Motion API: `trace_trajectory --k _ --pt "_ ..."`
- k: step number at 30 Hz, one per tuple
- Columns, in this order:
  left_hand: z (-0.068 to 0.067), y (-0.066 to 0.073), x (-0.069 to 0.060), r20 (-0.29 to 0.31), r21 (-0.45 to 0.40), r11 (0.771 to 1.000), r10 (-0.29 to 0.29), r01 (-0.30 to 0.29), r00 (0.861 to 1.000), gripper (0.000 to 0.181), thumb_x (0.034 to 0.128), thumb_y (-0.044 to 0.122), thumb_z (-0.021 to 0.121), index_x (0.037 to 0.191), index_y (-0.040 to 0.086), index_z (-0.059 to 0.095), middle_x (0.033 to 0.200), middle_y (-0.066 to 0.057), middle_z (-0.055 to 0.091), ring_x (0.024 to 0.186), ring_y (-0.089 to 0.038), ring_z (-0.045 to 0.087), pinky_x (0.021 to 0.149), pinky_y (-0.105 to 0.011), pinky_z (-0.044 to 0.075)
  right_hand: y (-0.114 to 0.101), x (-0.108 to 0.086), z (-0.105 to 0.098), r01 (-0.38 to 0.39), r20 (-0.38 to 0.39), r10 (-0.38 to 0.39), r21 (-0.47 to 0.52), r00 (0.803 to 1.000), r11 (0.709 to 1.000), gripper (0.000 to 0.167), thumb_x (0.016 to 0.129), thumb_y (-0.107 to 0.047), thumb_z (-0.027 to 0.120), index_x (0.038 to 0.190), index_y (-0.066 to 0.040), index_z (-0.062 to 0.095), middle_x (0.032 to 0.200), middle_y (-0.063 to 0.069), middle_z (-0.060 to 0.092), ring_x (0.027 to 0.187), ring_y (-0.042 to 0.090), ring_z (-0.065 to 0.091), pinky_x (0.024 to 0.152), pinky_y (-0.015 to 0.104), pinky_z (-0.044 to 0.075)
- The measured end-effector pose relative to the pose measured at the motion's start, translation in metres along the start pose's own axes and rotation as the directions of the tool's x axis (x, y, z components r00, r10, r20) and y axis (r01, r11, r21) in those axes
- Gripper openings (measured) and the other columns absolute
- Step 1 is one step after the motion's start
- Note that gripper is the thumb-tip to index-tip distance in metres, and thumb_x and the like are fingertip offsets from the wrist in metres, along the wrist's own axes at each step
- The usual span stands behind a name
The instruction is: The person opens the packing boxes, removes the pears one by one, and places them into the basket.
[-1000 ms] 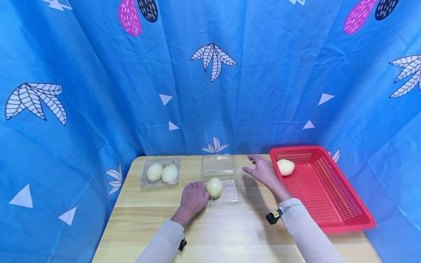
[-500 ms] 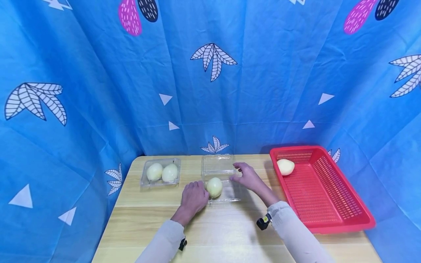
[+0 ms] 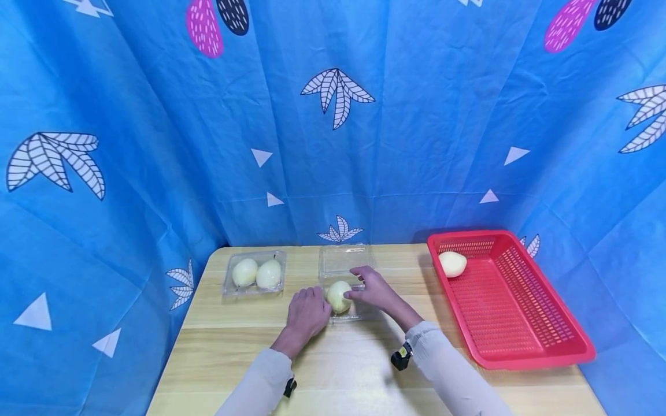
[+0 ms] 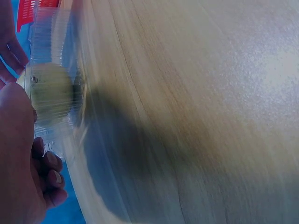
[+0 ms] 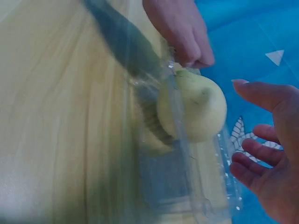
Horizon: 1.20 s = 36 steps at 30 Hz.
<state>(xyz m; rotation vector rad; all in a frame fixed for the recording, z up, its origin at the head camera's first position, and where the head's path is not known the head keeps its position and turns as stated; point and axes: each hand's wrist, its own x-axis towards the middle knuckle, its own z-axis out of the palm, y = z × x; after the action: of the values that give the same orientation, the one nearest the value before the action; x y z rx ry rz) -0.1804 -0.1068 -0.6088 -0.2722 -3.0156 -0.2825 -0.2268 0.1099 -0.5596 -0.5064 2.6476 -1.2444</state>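
Note:
A round pale pear sits in the left part of a clear plastic container, whose lid lies folded back behind it. My left hand grips the container's left edge, its curled fingers showing in the left wrist view. Just right of the pear, my right hand hovers with thumb and fingers spread. In the right wrist view a gap shows between that hand and the fruit. The right hand partly covers the container's right part in the head view.
At the left stands another clear container with two pears in it. A red plastic basket at the right holds one pear by its left wall. Blue patterned curtain hangs behind the wooden table.
My right hand has moved left from beside the red basket, over the open container, to the pear's right side. My left hand and the pear have stayed in place.

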Motion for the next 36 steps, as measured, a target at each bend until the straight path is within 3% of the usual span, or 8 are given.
trace_trajectory --k 13,25,36 --pt "0.0 0.002 0.0 0.015 0.012 1.0 0.006 -0.006 1.0 0.025 0.1008 0.035 0.047 0.088 0.013 0.05 0.075 -0.002 0.047 0.07 -0.02 0.043 0.07 -0.034 0.042 0.0 0.002 0.021 -0.009 0.034 0.007 0.049 0.999 0.999 0.086 0.077 -0.033 0.09 0.147 0.0 0.051 0.143 0.024 0.058 0.122 0.041 0.063 0.095 0.048 0.059" --pt "0.0 0.001 -0.001 -0.013 0.023 1.0 0.015 -0.015 1.0 0.026 0.1011 0.033 0.047 0.087 0.012 0.05 0.073 -0.003 0.047 0.067 -0.02 0.044 0.068 -0.034 0.042 0.005 0.005 0.032 -0.007 0.097 -0.002 0.093 0.995 0.996 0.089 0.073 -0.017 0.093 0.147 0.006 0.048 0.133 0.025 0.06 0.106 0.031 0.065 0.087 0.041 0.06" --pt "0.001 0.002 0.001 -0.016 0.034 0.999 0.022 -0.021 1.0 0.028 0.1024 0.032 0.046 0.086 0.01 0.051 0.073 -0.003 0.048 0.067 -0.022 0.045 0.068 -0.035 0.043 0.001 0.008 0.039 0.019 0.126 -0.019 0.002 0.992 1.0 0.09 0.072 -0.022 0.09 0.145 0.009 0.048 0.137 0.027 0.06 0.106 0.029 0.064 0.089 0.04 0.058"
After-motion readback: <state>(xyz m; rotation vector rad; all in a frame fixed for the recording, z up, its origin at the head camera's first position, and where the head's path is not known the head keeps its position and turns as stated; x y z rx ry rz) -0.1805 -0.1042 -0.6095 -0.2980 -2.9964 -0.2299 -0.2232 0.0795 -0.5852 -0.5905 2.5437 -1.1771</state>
